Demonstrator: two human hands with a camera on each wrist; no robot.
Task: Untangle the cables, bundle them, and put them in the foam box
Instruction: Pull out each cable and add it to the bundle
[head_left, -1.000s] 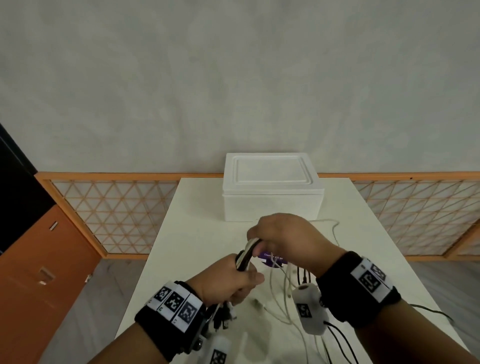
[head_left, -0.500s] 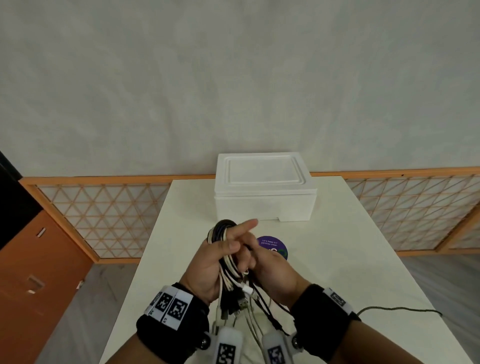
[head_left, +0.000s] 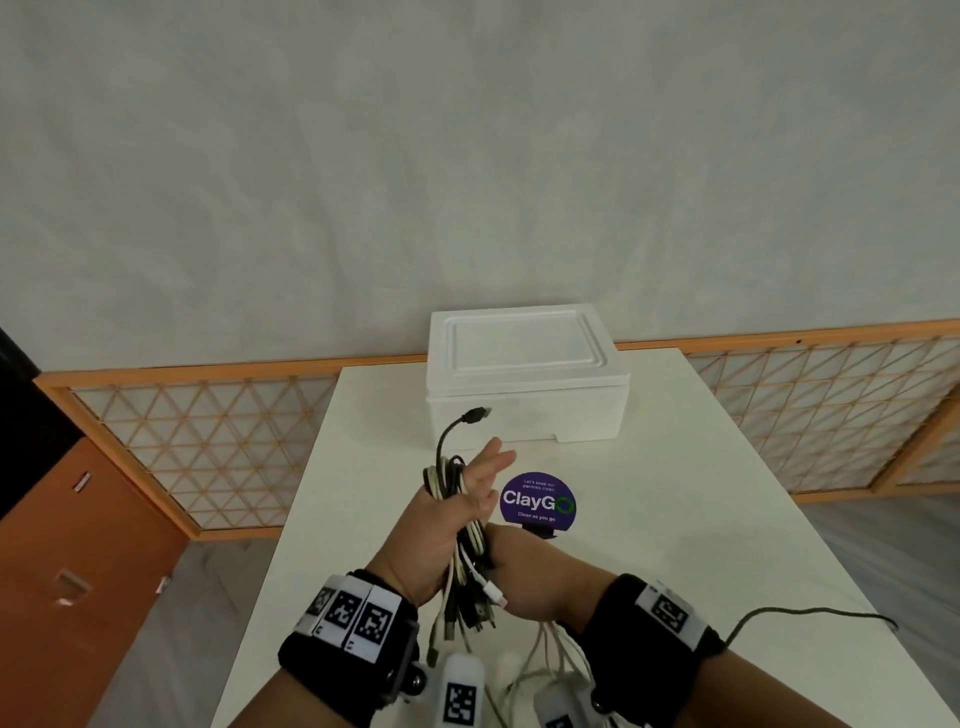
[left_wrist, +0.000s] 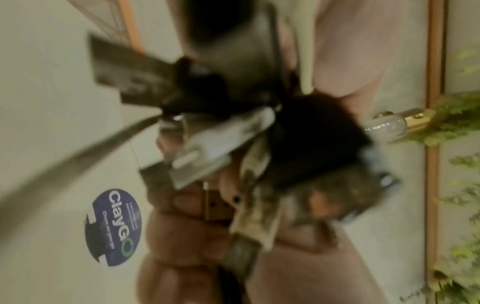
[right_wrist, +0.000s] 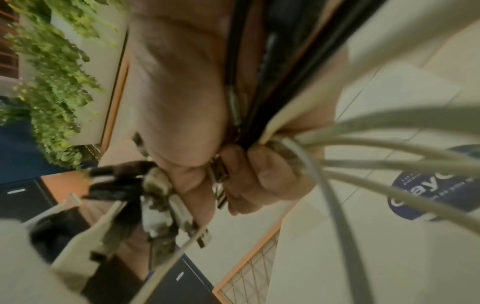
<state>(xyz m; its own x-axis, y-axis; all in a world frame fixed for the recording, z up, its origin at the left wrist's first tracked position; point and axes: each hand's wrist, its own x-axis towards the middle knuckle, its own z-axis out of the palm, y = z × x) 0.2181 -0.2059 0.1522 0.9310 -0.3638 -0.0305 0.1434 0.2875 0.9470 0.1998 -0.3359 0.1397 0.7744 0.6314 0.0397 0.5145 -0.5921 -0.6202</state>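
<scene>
A bundle of black and white cables (head_left: 445, 480) lies looped through my left hand (head_left: 457, 519), whose thumb clamps it while two fingers point up. A black cable end with a USB plug (head_left: 477, 414) sticks up above the loop. My right hand (head_left: 524, 587) sits just below and right of the left and grips the same cables; in the right wrist view its fingers (right_wrist: 262, 176) curl round black and white strands (right_wrist: 363, 164). Several plugs (head_left: 467, 618) hang under the hands. The white foam box (head_left: 524, 421) stands beyond, lid shut.
The white table (head_left: 701, 519) carries a round purple ClayGo sticker (head_left: 537, 504) between the hands and the box. A dark cable (head_left: 805, 613) trails over the table at the right. A wooden lattice screen (head_left: 208, 441) runs behind; an orange cabinet (head_left: 62, 571) stands to the left.
My right hand has dropped from above the left hand to below it, taking hold of the cables there. The loose strands are gathered into the loop, and a black plug end now sticks up.
</scene>
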